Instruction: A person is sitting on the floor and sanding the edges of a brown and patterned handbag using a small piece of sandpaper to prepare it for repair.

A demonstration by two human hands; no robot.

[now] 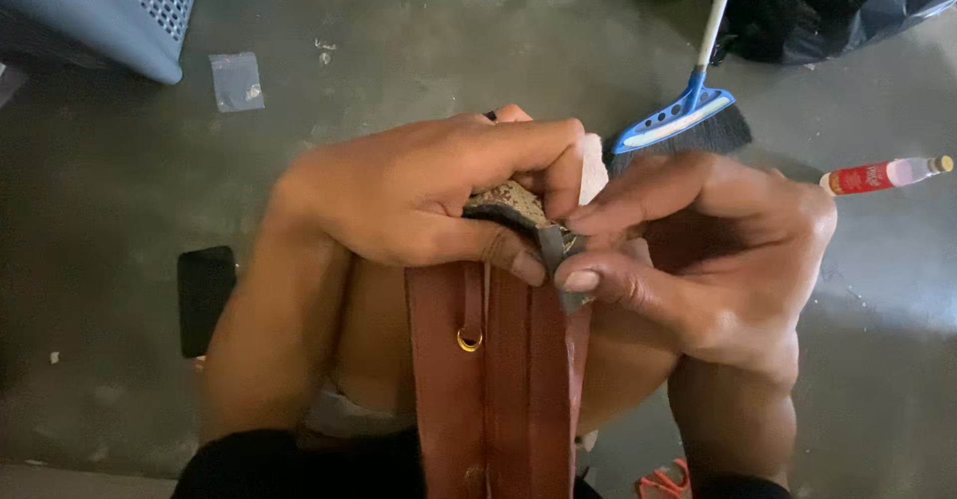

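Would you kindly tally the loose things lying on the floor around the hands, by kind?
Broom: 1
Small bottle with red label: 1
Clear plastic bag: 1
Flat black object: 1
Grey perforated basket: 1
Black bag: 1
Total: 6

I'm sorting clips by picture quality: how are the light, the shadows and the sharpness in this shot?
Head view: dim, with a brighter patch on the floor at right; the left hand and right hand are fairly sharp, slightly soft at the fingertips; deep shadow under the arms; the brown leather piece shows little glare.
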